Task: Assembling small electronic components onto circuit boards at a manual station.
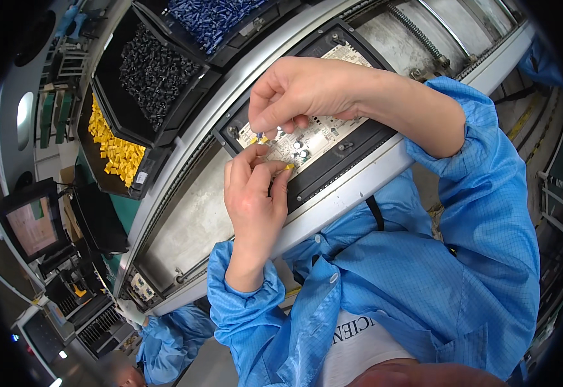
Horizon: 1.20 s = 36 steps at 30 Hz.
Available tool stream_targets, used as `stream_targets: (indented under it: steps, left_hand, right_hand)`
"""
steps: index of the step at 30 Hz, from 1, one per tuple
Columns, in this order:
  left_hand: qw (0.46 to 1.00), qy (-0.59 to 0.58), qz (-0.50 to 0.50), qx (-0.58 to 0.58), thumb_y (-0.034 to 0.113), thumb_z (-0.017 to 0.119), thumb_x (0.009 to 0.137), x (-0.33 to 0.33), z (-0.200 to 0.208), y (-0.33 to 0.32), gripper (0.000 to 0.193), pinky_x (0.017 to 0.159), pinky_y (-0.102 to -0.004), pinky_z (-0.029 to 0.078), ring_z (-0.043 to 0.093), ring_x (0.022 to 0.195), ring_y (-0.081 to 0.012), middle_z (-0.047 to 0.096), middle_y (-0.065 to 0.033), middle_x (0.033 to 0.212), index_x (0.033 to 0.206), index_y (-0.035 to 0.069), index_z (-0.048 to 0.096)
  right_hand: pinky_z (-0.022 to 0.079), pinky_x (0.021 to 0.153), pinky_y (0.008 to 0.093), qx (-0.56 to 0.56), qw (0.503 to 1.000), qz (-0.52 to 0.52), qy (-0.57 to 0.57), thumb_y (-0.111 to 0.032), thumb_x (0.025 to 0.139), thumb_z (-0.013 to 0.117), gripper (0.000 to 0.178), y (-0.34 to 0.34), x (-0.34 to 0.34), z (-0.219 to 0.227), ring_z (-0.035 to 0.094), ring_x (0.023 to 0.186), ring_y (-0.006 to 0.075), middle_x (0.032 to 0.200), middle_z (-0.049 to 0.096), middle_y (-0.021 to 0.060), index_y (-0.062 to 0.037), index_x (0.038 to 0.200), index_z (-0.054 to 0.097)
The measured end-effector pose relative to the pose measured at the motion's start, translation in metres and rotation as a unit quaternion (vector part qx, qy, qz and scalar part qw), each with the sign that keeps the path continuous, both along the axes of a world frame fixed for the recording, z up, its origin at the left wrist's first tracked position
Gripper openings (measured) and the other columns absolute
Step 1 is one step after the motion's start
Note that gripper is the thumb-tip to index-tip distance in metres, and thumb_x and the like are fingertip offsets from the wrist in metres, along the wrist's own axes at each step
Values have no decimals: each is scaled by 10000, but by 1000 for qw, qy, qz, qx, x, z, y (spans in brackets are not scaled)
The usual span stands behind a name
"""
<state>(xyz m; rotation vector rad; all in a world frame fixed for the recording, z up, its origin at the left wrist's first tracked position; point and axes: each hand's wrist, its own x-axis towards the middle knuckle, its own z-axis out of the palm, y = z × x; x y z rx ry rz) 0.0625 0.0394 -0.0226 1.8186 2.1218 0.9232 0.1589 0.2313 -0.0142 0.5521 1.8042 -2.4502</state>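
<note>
light: bright | straight edges: bowed | corners: black | co-worker's head (117, 370): blurred

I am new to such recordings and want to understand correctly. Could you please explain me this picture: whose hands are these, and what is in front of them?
No machine arm here: a person in a blue coat works with two bare hands. A wide camera on the head looks down, so straight edges look bent. Before them, a pale circuit board lies in a black frame. The right hand reaches over it, fingers at small parts. The left hand has a yellow part at its fingers; I cannot tell whether it is gripped. Beyond stand bins of yellow, black and blue pieces.
</note>
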Motion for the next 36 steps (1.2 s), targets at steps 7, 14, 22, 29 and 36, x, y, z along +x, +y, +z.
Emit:
stream_targets:
  steps: [7, 14, 22, 29, 36]
  left_hand:
    - [995, 98, -21, 10, -27, 719, 702, 6, 0, 6, 150, 786, -398, 485, 577, 937, -332, 612, -170, 1093, 830, -11, 643]
    - [988, 141, -59, -3, -31, 693, 664, 7, 4, 18, 142, 779, -416, 467, 578, 954, -329, 616, -166, 1065, 793, -30, 637]
    - [989, 130, -70, 14, -24, 696, 675, 3, 5, 16, 150, 781, -414, 467, 582, 940, -317, 630, -147, 1063, 822, -17, 664]
    - [996, 49, -5, 73, 3, 705, 754, -24, 1, 1, 181, 751, -376, 499, 610, 886, -301, 643, -134, 1040, 934, 2, 680]
    - [997, -21, 29, 73, 7, 697, 773, -43, -12, -17, 157, 746, -359, 506, 617, 876, -286, 658, -114, 982, 929, 11, 682]
  right_hand:
    - [419, 488, 179, 6, 1000, -1, 5, -117, 814, 688, 134, -2, 1, 5, 554, 594, 58, 755, 677, 62, 10, 842, 657]
    - [449, 514, 183, 28, 999, -29, 6, -95, 811, 664, 130, -1, 3, 9, 581, 600, 67, 746, 675, 78, 26, 855, 655]
    - [508, 598, 192, 57, 998, -37, 6, -61, 812, 670, 167, 1, 5, 12, 633, 643, 82, 758, 682, 97, 55, 934, 666]
    - [561, 653, 205, 87, 995, -38, -4, 8, 860, 641, 145, 3, 21, 4, 687, 741, 127, 810, 686, 125, 91, 978, 648]
    - [497, 599, 183, 117, 989, -78, -52, -66, 909, 632, 110, -15, 34, 2, 624, 695, 81, 815, 675, 62, 28, 957, 663]
